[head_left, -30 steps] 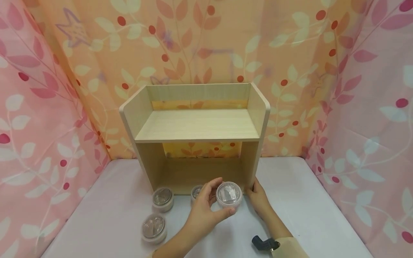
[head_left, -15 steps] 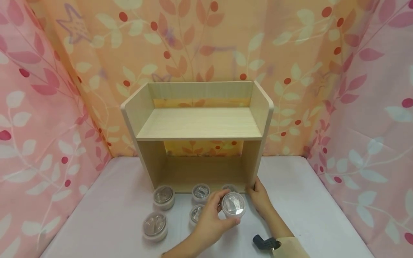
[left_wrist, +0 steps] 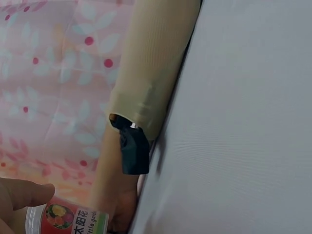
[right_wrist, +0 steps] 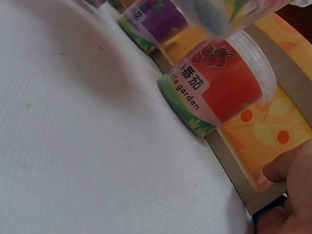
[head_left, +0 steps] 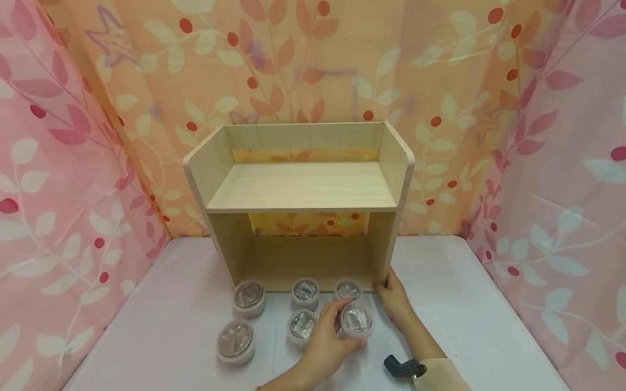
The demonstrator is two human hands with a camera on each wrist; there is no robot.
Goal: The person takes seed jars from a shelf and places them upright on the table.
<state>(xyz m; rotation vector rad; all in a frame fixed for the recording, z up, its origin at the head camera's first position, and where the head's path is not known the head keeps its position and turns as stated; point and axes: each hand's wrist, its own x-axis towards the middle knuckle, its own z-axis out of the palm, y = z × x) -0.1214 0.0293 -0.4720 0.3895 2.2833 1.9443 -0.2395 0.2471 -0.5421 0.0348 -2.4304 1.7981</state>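
My left hand (head_left: 324, 345) grips a small plastic cup (head_left: 357, 321) with a clear lid, thumb on the near side. In the left wrist view that cup (left_wrist: 66, 218) shows a flower picture on its label. Just beyond it stands a red-labelled cup (right_wrist: 219, 85) picturing tomatoes, by the shelf's front edge. My right hand (head_left: 395, 301) holds the lower right corner of a pale wooden two-tier shelf (head_left: 303, 187); the thumb lies on the inside in the right wrist view. Whether the held cup touches the table is unclear.
Several similar lidded cups stand before the shelf: two in the middle, a back one (head_left: 305, 293) and a front one (head_left: 300, 327), plus a left pair, back (head_left: 249, 298) and front (head_left: 236, 343). White cloth (head_left: 161, 326) covers the table. Patterned curtains (head_left: 303, 60) enclose three sides.
My left hand has moved down and slightly right, toward me, with the cup, uncovering the middle cups and the one at the right. The right hand keeps its hold on the shelf corner.
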